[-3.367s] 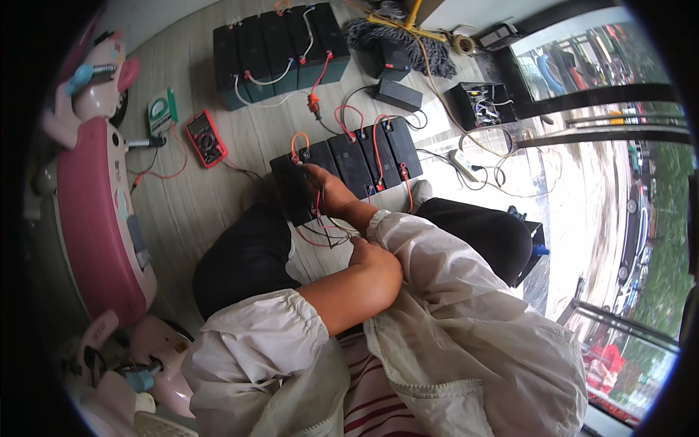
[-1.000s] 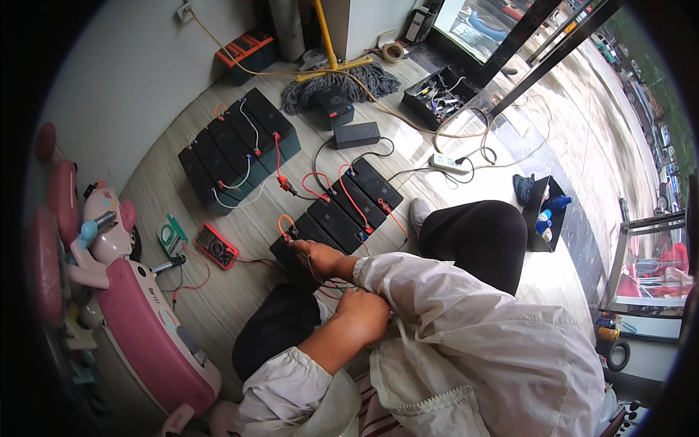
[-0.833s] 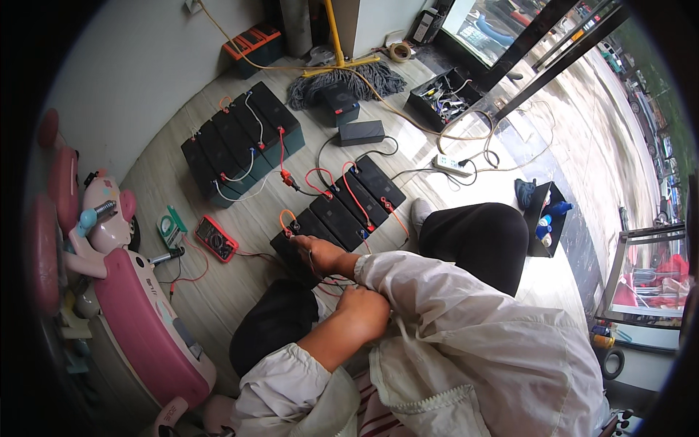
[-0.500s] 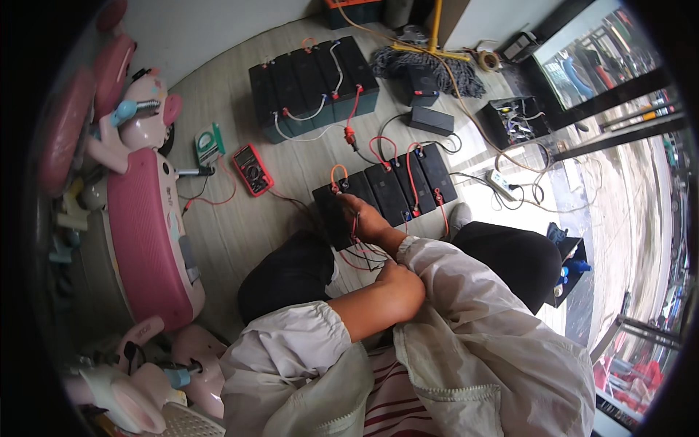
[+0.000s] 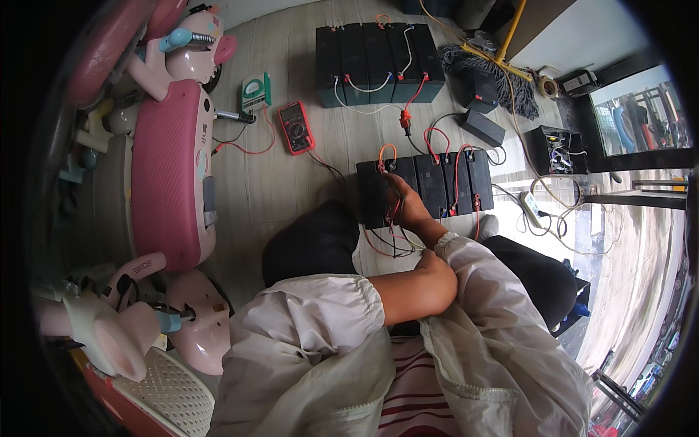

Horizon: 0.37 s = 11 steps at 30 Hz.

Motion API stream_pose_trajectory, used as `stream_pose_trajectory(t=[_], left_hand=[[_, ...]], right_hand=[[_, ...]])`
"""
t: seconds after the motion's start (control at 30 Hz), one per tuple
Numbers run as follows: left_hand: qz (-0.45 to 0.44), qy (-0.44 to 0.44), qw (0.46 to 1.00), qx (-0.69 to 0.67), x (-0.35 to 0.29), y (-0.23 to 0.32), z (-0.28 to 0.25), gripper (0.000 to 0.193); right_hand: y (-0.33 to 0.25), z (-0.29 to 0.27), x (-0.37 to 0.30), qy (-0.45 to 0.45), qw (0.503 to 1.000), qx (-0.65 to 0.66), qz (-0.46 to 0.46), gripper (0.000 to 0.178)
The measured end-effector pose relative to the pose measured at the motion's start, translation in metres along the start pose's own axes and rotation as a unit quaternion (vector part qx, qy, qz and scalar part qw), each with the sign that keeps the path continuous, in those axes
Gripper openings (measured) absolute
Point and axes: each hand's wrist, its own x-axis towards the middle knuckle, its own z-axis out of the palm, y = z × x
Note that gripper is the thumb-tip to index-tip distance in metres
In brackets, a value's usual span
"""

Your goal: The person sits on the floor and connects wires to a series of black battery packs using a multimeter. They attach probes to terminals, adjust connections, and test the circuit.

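Note:
A row of black batteries [image 5: 426,182] lies in front of me, joined by short red wires, with an orange wire loop [image 5: 389,151] at its left end. My right hand [image 5: 410,206] is over the leftmost battery, its fingers curled and their tips by the terminal under the orange loop. Thin red and dark leads run by its palm; what the fingers hold is too small to make out. My left hand [image 5: 431,261] is just below, beside loose thin wires [image 5: 397,244]; its fingers are hidden. A red multimeter [image 5: 296,128] lies on the floor to the left, its leads running toward the batteries.
A larger battery block [image 5: 378,65] stands behind, wired to a red connector [image 5: 405,119]. Close by are a black power adapter [image 5: 483,128], a mop head [image 5: 466,69], a parts box [image 5: 559,151] and a power strip [image 5: 534,210]. Pink ride-on scooters [image 5: 171,175] line the left side.
The view has turned, so the whole scene sits farther right and slightly higher. My right hand remains at the leftmost battery's terminal, and my left remains below it.

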Motion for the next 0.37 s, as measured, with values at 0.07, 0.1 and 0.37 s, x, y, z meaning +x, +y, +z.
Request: stream_pose_trajectory(t=[0.07,0.1,0.37], left_hand=[[-0.001,-0.012,1.0,0.0,0.0,0.0,-0.001,0.033],[0.0,-0.01,1.0,-0.005,-0.001,0.0,-0.001,0.034],[-0.011,0.001,1.0,-0.003,0.0,0.001,0.002,0.036]], right_hand=[[0.0,-0.001,-0.002,0.009,1.0,-0.013,-0.007,0.056],[0.002,0.0,0.0,0.007,1.0,-0.025,-0.013,0.054],[-0.011,-0.005,0.004,-0.055,0.99,0.043,0.126,0.043]])
